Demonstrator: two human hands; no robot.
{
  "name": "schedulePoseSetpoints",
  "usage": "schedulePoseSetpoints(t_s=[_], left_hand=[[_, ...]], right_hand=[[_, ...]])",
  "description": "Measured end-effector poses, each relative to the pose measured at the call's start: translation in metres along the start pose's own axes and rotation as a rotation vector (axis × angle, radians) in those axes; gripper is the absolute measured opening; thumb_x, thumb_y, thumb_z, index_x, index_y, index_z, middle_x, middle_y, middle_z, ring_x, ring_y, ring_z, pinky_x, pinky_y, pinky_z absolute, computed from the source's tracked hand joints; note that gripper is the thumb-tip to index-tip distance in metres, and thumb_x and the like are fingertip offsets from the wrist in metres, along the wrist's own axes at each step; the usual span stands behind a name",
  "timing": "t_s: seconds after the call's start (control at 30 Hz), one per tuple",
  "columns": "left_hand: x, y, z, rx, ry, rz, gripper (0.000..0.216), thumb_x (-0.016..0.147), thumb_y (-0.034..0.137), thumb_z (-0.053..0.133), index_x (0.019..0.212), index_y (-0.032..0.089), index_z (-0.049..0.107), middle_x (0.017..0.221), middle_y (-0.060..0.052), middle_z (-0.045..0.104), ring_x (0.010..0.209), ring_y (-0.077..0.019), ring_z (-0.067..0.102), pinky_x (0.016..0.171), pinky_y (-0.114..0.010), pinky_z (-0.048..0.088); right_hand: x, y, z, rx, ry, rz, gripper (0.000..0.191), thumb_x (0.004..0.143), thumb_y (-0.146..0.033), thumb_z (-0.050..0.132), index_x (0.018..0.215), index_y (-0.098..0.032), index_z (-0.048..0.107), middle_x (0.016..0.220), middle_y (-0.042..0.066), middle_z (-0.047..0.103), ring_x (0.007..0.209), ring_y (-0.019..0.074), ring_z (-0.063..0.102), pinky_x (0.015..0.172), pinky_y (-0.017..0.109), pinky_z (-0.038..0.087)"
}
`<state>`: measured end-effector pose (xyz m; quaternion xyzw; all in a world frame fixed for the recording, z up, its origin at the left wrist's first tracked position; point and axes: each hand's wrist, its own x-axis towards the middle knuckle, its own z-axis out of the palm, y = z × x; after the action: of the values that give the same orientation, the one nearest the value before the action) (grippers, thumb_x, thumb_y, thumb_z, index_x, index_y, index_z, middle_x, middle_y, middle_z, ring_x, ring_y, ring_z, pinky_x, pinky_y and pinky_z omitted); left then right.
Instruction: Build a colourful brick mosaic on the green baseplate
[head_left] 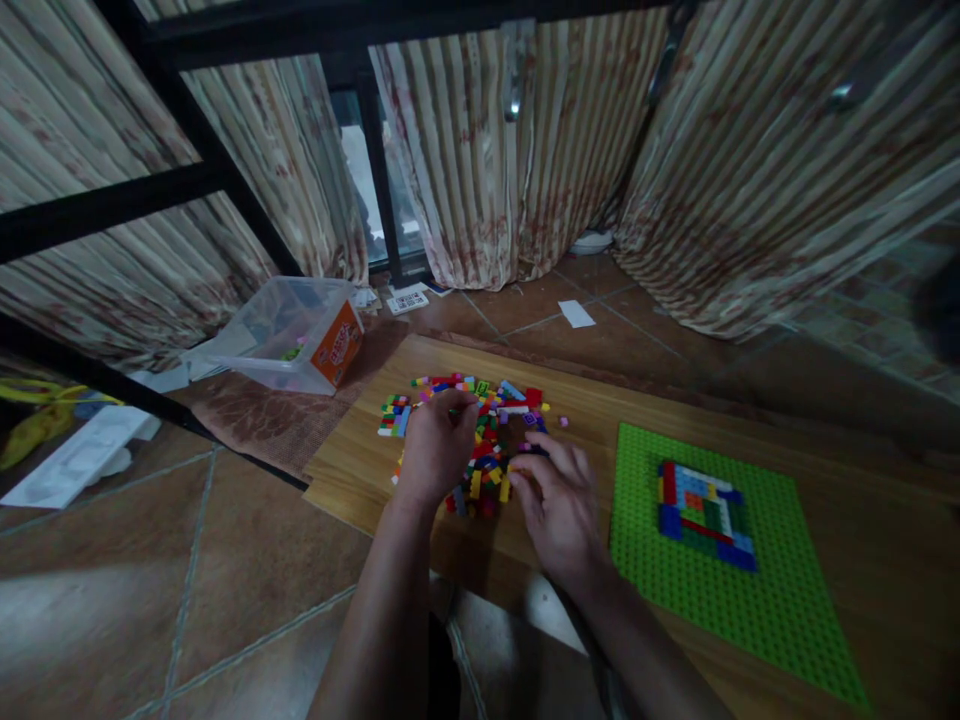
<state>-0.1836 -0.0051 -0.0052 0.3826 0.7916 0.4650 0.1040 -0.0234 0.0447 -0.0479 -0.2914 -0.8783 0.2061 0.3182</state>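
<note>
A loose pile of small coloured toy building bricks lies on the wooden table. Above its left part is my left hand, thumb and fingers drawn together; whatever they pinch is hidden. My right hand is at the pile's right edge with its fingers curled. Its thumb and index fingertip come close together beside a bit of yellow, too small to make out. To the right lies a green baseplate, bearing a low, roughly square build of bricks in blue, red, white and other colours.
The wooden table reaches off to the right. Beyond its left end, a clear plastic bin with an orange label stands on a brown mat. White packaging and papers lie on the tiled floor. Striped curtains hang behind.
</note>
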Motion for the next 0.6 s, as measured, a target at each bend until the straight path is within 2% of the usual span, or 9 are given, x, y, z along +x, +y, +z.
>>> schedulePoseSetpoints(t_s=[0.1, 0.2, 0.27, 0.4, 0.53, 0.6], left_hand=[[0.001, 0.001, 0.003, 0.014, -0.004, 0.021, 0.020, 0.082, 0.023, 0.055, 0.089, 0.015, 0.072, 0.071, -0.002, 0.069, 0.059, -0.0127, 0.058, 0.057, -0.022, 0.042], [0.001, 0.003, 0.005, 0.013, -0.010, 0.033, 0.019, 0.082, 0.023, 0.056, 0.088, 0.015, 0.072, 0.074, -0.003, 0.070, 0.063, -0.0137, 0.060, 0.060, -0.023, 0.044], [0.000, 0.006, 0.008, 0.018, -0.028, 0.048, 0.017, 0.082, 0.023, 0.056, 0.085, 0.016, 0.072, 0.074, -0.002, 0.070, 0.064, -0.0139, 0.061, 0.061, -0.023, 0.045], [-0.005, 0.015, 0.018, 0.024, -0.052, 0.091, 0.017, 0.084, 0.023, 0.055, 0.084, 0.018, 0.071, 0.076, -0.002, 0.070, 0.064, -0.0142, 0.061, 0.061, -0.023, 0.046], [-0.015, 0.029, 0.034, -0.041, -0.113, 0.207, 0.018, 0.087, 0.023, 0.053, 0.087, 0.020, 0.070, 0.087, -0.003, 0.072, 0.079, -0.0162, 0.066, 0.073, -0.025, 0.050], [-0.020, 0.035, 0.043, -0.076, -0.164, 0.263, 0.018, 0.088, 0.021, 0.052, 0.088, 0.020, 0.070, 0.091, -0.003, 0.072, 0.083, -0.0165, 0.066, 0.077, -0.026, 0.050]], right_hand=[[0.001, 0.000, -0.012, 0.077, 0.033, 0.052, 0.016, 0.092, -0.025, 0.051, 0.094, -0.021, 0.066, 0.112, 0.008, 0.065, 0.105, 0.0240, 0.057, 0.091, 0.042, 0.047], [0.000, 0.006, -0.026, 0.214, 0.030, 0.199, 0.020, 0.095, -0.030, 0.047, 0.098, -0.022, 0.064, 0.094, 0.005, 0.069, 0.084, 0.0185, 0.065, 0.078, 0.034, 0.052], [-0.001, 0.014, -0.039, 0.257, 0.084, 0.262, 0.021, 0.094, -0.034, 0.048, 0.097, -0.022, 0.065, 0.089, 0.003, 0.070, 0.078, 0.0172, 0.066, 0.074, 0.031, 0.053], [-0.004, 0.044, -0.069, 0.214, 0.281, 0.306, 0.020, 0.087, -0.036, 0.057, 0.095, -0.023, 0.070, 0.093, 0.004, 0.072, 0.085, 0.0189, 0.066, 0.079, 0.033, 0.052], [-0.011, 0.083, -0.101, 0.194, 0.456, 0.500, 0.023, 0.079, -0.038, 0.063, 0.090, -0.020, 0.073, 0.091, 0.006, 0.074, 0.081, 0.0212, 0.068, 0.075, 0.036, 0.054], [-0.016, 0.100, -0.115, 0.141, 0.467, 0.612, 0.026, 0.076, -0.038, 0.064, 0.090, -0.019, 0.074, 0.088, 0.007, 0.075, 0.078, 0.0224, 0.069, 0.073, 0.036, 0.054]])
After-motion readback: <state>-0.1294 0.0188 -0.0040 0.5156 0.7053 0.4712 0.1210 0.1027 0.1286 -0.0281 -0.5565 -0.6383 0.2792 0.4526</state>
